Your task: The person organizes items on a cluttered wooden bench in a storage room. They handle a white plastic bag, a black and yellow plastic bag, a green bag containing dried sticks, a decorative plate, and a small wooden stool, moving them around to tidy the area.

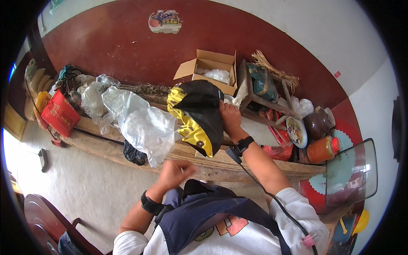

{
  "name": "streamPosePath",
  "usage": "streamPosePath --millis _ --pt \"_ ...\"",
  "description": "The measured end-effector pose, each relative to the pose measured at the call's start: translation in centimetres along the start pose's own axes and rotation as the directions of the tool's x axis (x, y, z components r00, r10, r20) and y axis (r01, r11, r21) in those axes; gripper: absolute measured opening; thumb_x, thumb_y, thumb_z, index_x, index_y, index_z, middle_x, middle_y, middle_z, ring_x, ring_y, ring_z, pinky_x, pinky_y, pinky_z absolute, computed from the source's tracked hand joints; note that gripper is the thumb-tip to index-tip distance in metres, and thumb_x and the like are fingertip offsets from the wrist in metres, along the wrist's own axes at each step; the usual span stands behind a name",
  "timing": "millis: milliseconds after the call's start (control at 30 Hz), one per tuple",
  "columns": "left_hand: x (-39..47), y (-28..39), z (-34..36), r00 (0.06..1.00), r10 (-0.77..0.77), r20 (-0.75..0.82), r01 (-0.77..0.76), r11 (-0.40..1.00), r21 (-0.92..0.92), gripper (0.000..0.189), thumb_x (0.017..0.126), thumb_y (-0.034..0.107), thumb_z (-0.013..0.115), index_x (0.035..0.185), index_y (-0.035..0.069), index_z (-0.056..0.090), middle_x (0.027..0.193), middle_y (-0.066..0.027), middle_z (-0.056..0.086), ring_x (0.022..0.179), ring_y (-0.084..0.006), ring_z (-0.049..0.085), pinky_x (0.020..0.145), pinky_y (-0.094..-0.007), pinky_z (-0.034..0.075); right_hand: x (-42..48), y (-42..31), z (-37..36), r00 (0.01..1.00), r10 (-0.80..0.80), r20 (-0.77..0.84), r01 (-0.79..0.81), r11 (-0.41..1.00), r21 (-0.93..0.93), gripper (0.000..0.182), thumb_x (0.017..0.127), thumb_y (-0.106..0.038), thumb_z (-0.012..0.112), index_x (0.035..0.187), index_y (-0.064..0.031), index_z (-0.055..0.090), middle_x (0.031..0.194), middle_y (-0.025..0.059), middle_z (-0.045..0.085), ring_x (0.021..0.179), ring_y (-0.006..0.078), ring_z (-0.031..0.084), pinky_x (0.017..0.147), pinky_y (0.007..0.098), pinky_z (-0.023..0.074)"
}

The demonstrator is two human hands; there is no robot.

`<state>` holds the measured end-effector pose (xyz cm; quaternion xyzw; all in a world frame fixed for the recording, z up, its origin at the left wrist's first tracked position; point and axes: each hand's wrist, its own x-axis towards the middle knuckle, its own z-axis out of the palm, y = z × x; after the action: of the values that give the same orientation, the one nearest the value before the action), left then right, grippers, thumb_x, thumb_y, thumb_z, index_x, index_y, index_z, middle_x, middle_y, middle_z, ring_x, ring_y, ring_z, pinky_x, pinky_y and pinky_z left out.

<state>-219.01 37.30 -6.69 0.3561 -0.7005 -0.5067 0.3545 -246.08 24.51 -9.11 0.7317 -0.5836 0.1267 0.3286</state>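
My right hand (230, 118) grips the edge of a black-and-yellow fabric piece (200, 110), raised above a long wooden bench of beams. The fabric's yellow side is gathered and wrinkled, and a dark round spot shows near its lower end. My left hand (177, 172), blurred, hovers over my lap with its thumb apart from loosely curled fingers; I see nothing in it. Beyond it, a clear plastic bag (140, 124) drapes over the bench's wooden beams (204, 172). A small black plastic bag (134, 153) hangs at the bench edge.
Behind the fabric stands an open cardboard box (215, 68) with plastic inside. To the right are a wooden stool (263, 103), a brown jar (317, 122), a red-lidded jar (322, 149) and a glass panel (352, 173). A red bag (61, 114) lies left; a chair (47, 223) stands lower left.
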Motion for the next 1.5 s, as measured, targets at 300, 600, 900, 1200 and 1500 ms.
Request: streamPosePath --millis 300,600,900,1200,1500 --pt "4.0 0.1 2.0 0.993 -0.115 -0.006 0.115 0.993 -0.015 0.033 0.079 0.026 0.064 0.059 0.001 0.062 0.051 -0.0030 0.057 0.042 -0.0104 0.048 0.042 -0.0252 0.038 -0.4 -2.2 -0.6 0.987 -0.159 -0.007 0.159 0.987 0.011 0.037 0.073 -0.008 0.049 0.109 0.0014 0.051 0.071 0.0044 0.050 0.065 0.0158 0.050 0.061 0.0284 0.0386" --pt "2.0 3.1 -3.6 0.962 -0.247 -0.114 0.250 0.968 0.006 0.016 0.070 0.016 0.071 0.074 0.002 0.065 0.057 -0.0041 0.058 0.050 -0.0100 0.054 0.047 -0.0253 0.042 -0.3 -0.7 -0.8 0.969 -0.215 -0.121 0.223 0.973 0.058 0.006 0.073 -0.012 0.049 0.073 -0.0088 0.044 0.068 0.0042 0.044 0.065 0.0177 0.048 0.061 0.0292 0.0381" --pt "5.9 3.0 -1.2 0.719 0.675 -0.167 -0.391 0.591 0.706 0.020 0.064 0.007 0.059 0.083 0.013 0.062 0.070 -0.0030 0.058 0.058 -0.0205 0.058 0.049 -0.0297 0.046 -1.0 -2.7 -0.4 0.965 -0.258 -0.045 0.261 0.962 0.082 0.008 0.073 -0.013 0.048 0.077 -0.0077 0.044 0.067 0.0045 0.045 0.065 0.0179 0.048 0.059 0.0291 0.0377" --pt "1.9 2.2 0.8 0.932 0.347 0.104 -0.362 0.879 0.310 0.013 0.075 0.014 0.060 0.084 0.007 0.065 0.073 -0.0094 0.064 0.062 -0.0246 0.062 0.055 -0.0326 0.049 -1.5 -0.9 1.0 0.989 -0.150 0.017 0.147 0.984 0.098 0.006 0.069 -0.012 0.051 0.074 -0.0093 0.049 0.068 0.0056 0.051 0.065 0.0197 0.052 0.060 0.0304 0.0393" --pt "-1.2 -0.7 -3.1 0.838 -0.208 -0.505 0.118 0.972 -0.204 0.010 0.080 0.003 0.059 0.089 -0.002 0.062 0.068 -0.0044 0.062 0.063 -0.0092 0.059 0.054 -0.0202 0.044 -4.1 -1.7 -0.9 0.636 -0.562 0.529 -0.350 -0.821 -0.450 0.019 0.085 -0.014 0.054 0.071 -0.0085 0.043 0.060 -0.0058 0.036 0.049 0.0026 0.037 0.058 0.0223 0.0370"
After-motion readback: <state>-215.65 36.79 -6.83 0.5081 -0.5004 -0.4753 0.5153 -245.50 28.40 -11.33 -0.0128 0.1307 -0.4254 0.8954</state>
